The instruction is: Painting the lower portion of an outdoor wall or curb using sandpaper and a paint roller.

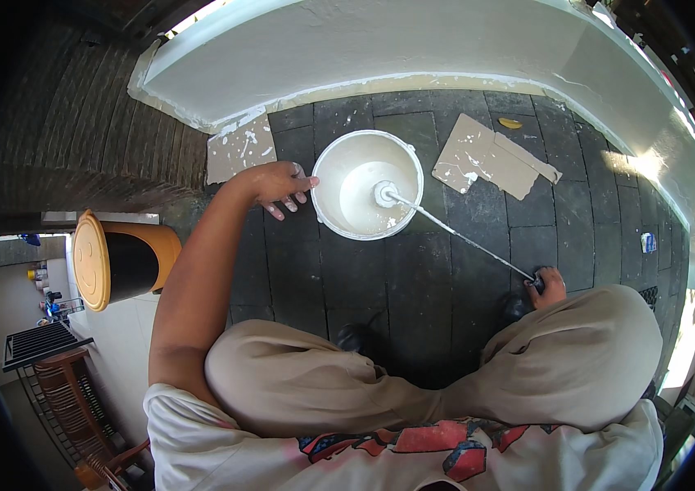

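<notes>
A round white plastic bucket (323,216) stands on the dark floor before me, with white paint (357,190) in its bottom. A thin, paint-coated stirring rod (463,238) leans over its right rim. The rod's thick, white-covered head (384,194) rests in the paint. At the rod's other end, my right hand (550,288) grips a dark handle or chuck (535,283), partly hidden behind my knee. My left hand (286,187), smeared with white, is at the bucket's left side. One fingertip meets the rim while the other fingers hang apart outside it.
A low painted wall (384,43) curves behind the bucket. Paint-spattered cardboard (482,156) lies to the right, another spattered sheet (242,147) to the left. A yellow leaf (510,123) and small packet (648,242) are on the floor tiles. An orange-and-black bin (132,261) stands left.
</notes>
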`<state>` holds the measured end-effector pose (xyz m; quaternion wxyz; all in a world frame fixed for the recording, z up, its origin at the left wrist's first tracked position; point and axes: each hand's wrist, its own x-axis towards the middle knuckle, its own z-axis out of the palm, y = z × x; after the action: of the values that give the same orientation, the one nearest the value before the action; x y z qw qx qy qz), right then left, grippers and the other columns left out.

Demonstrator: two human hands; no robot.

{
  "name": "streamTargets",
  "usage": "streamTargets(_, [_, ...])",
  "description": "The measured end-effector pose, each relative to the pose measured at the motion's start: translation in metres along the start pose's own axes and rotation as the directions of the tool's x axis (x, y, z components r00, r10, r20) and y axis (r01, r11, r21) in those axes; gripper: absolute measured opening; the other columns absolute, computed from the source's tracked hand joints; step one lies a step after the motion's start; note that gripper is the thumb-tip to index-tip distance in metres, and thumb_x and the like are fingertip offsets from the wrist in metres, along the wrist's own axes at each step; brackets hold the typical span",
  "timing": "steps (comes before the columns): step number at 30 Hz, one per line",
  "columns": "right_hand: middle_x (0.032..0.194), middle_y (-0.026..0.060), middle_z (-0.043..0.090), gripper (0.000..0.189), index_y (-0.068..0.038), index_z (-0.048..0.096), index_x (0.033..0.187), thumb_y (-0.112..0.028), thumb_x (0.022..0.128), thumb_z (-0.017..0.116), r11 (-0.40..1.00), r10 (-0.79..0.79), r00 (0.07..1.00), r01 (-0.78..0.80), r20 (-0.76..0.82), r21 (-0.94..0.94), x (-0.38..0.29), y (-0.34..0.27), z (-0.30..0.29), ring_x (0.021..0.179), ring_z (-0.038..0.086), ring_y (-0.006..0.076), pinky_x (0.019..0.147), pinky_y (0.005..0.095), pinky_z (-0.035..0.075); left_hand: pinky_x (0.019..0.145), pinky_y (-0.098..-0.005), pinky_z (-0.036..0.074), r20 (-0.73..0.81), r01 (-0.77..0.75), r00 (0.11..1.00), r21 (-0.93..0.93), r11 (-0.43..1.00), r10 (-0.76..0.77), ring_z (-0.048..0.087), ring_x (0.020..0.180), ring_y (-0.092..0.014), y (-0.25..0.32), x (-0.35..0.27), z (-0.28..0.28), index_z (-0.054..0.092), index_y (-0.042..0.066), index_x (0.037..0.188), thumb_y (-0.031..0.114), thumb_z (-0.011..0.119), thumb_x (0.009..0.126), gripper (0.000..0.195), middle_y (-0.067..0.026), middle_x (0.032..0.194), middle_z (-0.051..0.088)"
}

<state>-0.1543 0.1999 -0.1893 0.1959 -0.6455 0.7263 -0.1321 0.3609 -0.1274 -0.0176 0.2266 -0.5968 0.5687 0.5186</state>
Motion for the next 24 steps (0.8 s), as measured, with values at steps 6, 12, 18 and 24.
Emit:
streamTargets(6, [0.090, 0.0214, 0.058, 0.031, 0.002, 0.059, 0.091, -0.018, 0.072, 0.073, 1.000, -0.009, 1.000, 0.009, -0.017, -0.019, 0.0002, 0.0000, 0.0003, 0.089, 0.054, 0.0417, 0.078, 0.0468, 0.044, 0.069, -0.0407, 0.060, -0.005, -0.008, 1.000, -0.006, 1.000, 0.008, 0.062, 0.093, -0.022, 0.0023, -0.0023, 0.0003, 0.052, 0.001, 0.116, 0.058, 0.056, 0.089, 0.062, -0.0119, 0.109, 0.061])
streamTargets(12, [0.091, 0.0219, 0.058, 0.032, 0.003, 0.060, 0.092, -0.019, 0.073, 0.073, 1.000, 0.005, 1.000, -0.005, 0.002, -0.011, 0.0013, -0.0041, -0.0022, 0.090, 0.054, 0.0422, 0.079, 0.0468, 0.045, 0.068, -0.0404, 0.060, -0.001, -0.011, 1.000, -0.018, 1.000, 0.011, 0.062, 0.090, -0.021, 0.0011, -0.0012, -0.0007, 0.050, 0.000, 0.116, 0.056, 0.058, 0.089, 0.063, -0.0118, 0.108, 0.061])
streamTargets(18, [0.091, 0.0218, 0.058, 0.032, 0.003, 0.060, 0.092, -0.019, 0.073, 0.073, 1.000, 0.004, 1.000, -0.004, -0.010, -0.010, 0.0004, 0.0006, 0.0002, 0.090, 0.055, 0.0421, 0.079, 0.0466, 0.045, 0.068, -0.0398, 0.060, 0.002, -0.015, 1.000, -0.011, 1.000, 0.015, 0.063, 0.091, -0.021, 0.0018, -0.0011, -0.0009, 0.050, 0.000, 0.116, 0.057, 0.058, 0.089, 0.063, -0.0118, 0.108, 0.061])
streamTargets(24, [0.090, 0.0214, 0.058, 0.032, 0.003, 0.059, 0.092, -0.019, 0.073, 0.073, 1.000, 0.005, 1.000, -0.005, 0.000, -0.009, 0.0011, 0.0001, 0.0006, 0.089, 0.054, 0.0417, 0.078, 0.0463, 0.045, 0.067, -0.0398, 0.060, 0.002, -0.016, 1.000, -0.012, 1.000, 0.016, 0.063, 0.092, -0.022, -0.0003, 0.0004, -0.0015, 0.050, 0.001, 0.116, 0.058, 0.058, 0.089, 0.064, -0.0122, 0.109, 0.061])
